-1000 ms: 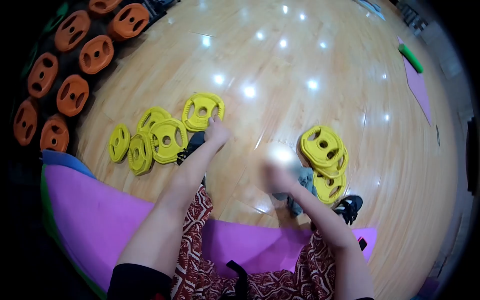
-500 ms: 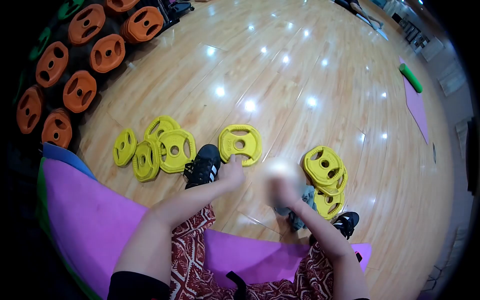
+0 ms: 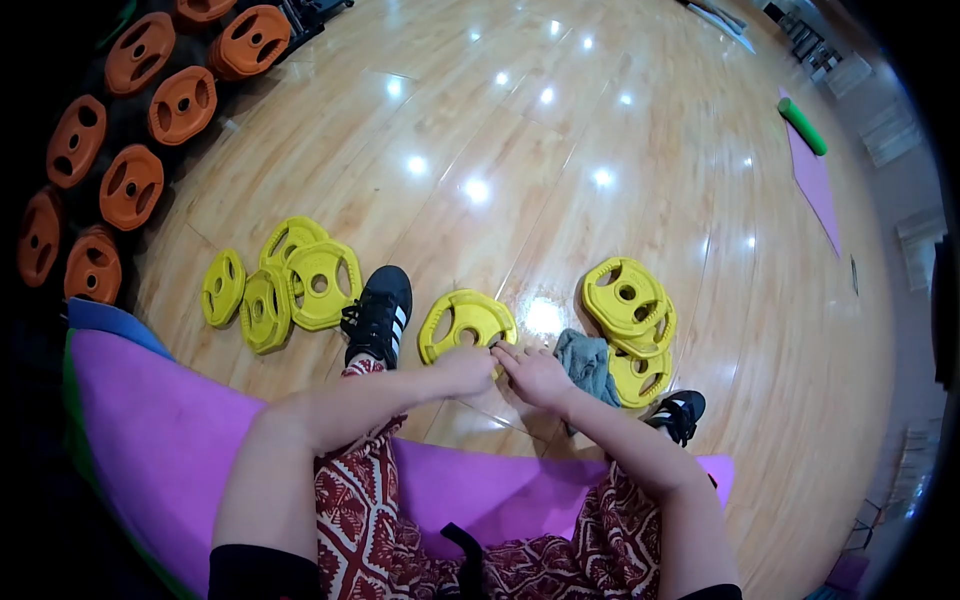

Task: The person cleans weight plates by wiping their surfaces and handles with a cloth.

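Note:
A yellow weight plate with a round centre hole and cut-out grips is in front of me on the floor, between my shoes. My left hand is closed at its near edge, with the fingertips hidden. From the right, my right hand reaches the same plate, fingers bent at its near right rim and close to the left hand. The two hands cover the plate's near side. A crumpled grey-green cloth lies just right of my right hand, beside a stack of yellow plates.
Several yellow plates lie on the left by my black shoe. Another black shoe is at right. Orange plates fill a rack at left. Purple mats lie close by; a green roller sits farther off.
The single yellow plate has come nearer to me. My right hand has moved left from beside the cloth to the plate's rim. The cloth stays by the right-hand stack.

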### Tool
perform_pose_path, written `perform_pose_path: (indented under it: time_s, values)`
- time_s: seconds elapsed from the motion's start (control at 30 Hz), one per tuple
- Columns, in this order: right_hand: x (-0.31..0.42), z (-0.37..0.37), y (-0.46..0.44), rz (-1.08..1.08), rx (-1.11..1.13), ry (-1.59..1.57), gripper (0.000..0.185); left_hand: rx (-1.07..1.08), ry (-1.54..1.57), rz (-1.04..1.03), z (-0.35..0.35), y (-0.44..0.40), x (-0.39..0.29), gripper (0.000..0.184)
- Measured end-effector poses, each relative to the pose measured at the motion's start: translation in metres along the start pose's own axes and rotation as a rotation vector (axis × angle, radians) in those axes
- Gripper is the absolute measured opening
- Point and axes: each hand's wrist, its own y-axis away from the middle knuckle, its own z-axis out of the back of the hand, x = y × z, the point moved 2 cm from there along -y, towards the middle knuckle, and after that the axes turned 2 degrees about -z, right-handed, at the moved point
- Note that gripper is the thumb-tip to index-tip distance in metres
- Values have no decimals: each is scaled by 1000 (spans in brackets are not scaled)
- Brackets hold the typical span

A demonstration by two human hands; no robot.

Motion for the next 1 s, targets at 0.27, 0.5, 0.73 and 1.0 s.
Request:
perform_pose_path:
  time_s: [0.27,0.5,0.73,1.0]
  values:
    - [16,1,12,0,110,-9,32,-421,102,100,49,6,31,20]
    - [17,13,48,32,154,53,34,-286,8,320,43,3,37,32]
    - [-5,24,77,-59,-9,-138,37,135,7,322,16,9,23,37]
    - [-16,18,53,-317,-17,120,32,220,-27,335,31,5,25,36]
